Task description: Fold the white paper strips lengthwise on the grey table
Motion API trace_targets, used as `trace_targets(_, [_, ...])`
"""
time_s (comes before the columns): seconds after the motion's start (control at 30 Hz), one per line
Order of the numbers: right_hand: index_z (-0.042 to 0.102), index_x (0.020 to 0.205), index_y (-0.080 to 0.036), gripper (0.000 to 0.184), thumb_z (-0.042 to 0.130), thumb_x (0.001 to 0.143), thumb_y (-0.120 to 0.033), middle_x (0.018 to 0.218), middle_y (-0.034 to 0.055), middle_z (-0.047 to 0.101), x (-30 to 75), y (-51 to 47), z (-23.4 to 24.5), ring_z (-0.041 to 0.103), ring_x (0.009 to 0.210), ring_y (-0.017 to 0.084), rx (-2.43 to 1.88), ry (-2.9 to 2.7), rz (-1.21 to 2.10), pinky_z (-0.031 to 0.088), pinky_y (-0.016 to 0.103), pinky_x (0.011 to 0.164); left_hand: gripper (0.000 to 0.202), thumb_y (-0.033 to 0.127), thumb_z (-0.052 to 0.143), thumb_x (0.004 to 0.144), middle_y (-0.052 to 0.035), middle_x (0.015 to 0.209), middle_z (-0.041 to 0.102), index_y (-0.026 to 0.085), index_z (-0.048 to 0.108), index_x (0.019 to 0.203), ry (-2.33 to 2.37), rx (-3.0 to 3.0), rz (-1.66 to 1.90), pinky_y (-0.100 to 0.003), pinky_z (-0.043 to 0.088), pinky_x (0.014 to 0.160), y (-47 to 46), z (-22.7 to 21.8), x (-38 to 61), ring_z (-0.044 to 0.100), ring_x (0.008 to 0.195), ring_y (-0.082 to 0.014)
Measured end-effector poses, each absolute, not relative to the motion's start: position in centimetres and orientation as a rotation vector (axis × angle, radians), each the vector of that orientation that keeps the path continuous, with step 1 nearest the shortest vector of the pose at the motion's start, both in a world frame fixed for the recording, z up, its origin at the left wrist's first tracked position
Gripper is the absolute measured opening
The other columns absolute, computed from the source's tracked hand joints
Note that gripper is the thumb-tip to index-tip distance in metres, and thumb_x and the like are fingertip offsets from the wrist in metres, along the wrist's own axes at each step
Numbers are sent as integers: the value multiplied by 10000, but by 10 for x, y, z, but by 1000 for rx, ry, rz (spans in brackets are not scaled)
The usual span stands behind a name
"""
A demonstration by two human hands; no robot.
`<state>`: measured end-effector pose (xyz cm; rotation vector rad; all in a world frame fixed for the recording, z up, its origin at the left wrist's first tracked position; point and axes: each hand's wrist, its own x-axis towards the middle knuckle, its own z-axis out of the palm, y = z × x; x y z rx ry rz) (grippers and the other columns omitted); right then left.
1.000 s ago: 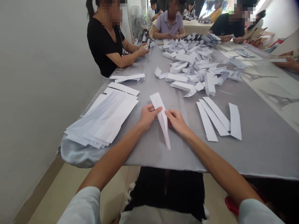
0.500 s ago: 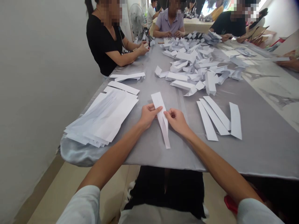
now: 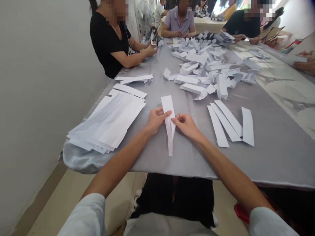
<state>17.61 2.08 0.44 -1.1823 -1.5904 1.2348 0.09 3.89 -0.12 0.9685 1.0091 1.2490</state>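
Between my two hands is a narrow folded strip of white paper, held just above the grey-covered table with its lower end partly opened out. My left hand grips its left side, thumb across the front and fingers behind. On the right edge, the thumb and curled fingers of my right hand pinch the paper. To the left lies a stack of flat white paper sheets. Several long folded paper strips lie on the table to the right.
A large heap of folded white paper pieces covers the table's middle and far part. A few strips lie beyond the stack. A person in black sits at the left side; others sit around the far end. A wall runs along the left.
The lower end of the paper strip has swung left, so the strip now stands straighter. Both hands keep their hold in nearly the same place.
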Motion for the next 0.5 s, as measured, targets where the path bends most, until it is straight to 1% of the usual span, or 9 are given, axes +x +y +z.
trace_targets(0.13, [512, 707, -243, 552, 652, 885, -746, 591, -20, 493, 176, 22, 4, 405, 511, 130, -1179, -1541, 1291, 284, 281, 469, 491, 426, 949, 696, -141, 980, 812, 133, 799, 1061, 967, 1062, 1160, -344, 597, 661, 37, 0, 0, 752, 765, -242])
trace_targets(0.23, [486, 688, -242, 583, 637, 890, -767, 581, -21, 478, 176, 23, 3, 422, 523, 134, -1167, -1564, 1245, 302, 281, 483, 475, 436, 935, 711, -137, 984, 816, 141, 804, 1058, 959, 1091, 1159, -338, 590, 655, 35, -1, 2, 755, 767, -244])
trace_targets(0.33, [482, 689, -242, 577, 675, 870, -755, 580, -22, 486, 176, 23, 2, 417, 527, 132, -1165, -1567, 1207, 301, 277, 482, 466, 438, 939, 697, -130, 976, 817, 139, 805, 1029, 973, 1075, 1201, -344, 593, 666, 34, -1, 4, 753, 774, -246])
trace_targets(0.5, [511, 729, -243, 541, 797, 786, -699, 579, -33, 509, 174, 20, 2, 418, 489, 114, -1147, -1458, 1408, 273, 259, 438, 461, 424, 964, 652, -123, 938, 813, 128, 794, 961, 991, 1036, 1252, -365, 601, 733, 34, -1, 6, 752, 806, -250])
